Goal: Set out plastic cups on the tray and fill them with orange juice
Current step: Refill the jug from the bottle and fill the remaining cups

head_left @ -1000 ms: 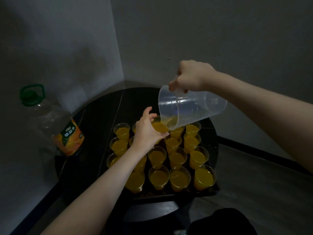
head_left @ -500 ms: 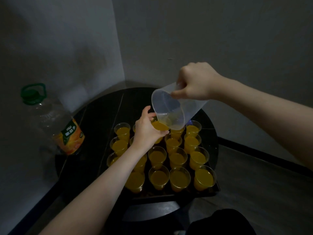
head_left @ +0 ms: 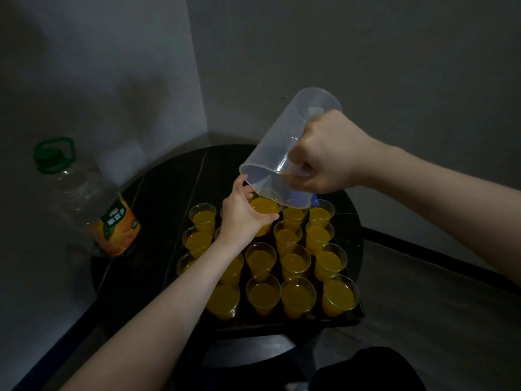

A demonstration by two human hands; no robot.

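- Right hand [head_left: 327,153] is fisted round the handle of the clear plastic measuring jug [head_left: 284,153]; the jug is tipped steeply, nearly empty, its lip over a cup
- Left hand [head_left: 244,213] curls round that clear plastic cup of orange juice [head_left: 263,213], held above the dark tray [head_left: 346,320]
- The other cups [head_left: 296,296] stand in rows on the tray, holding juice

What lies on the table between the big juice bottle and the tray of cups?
In the head view, nothing: only bare dark tabletop separates the juice bottle from the leftmost cups on the tray.
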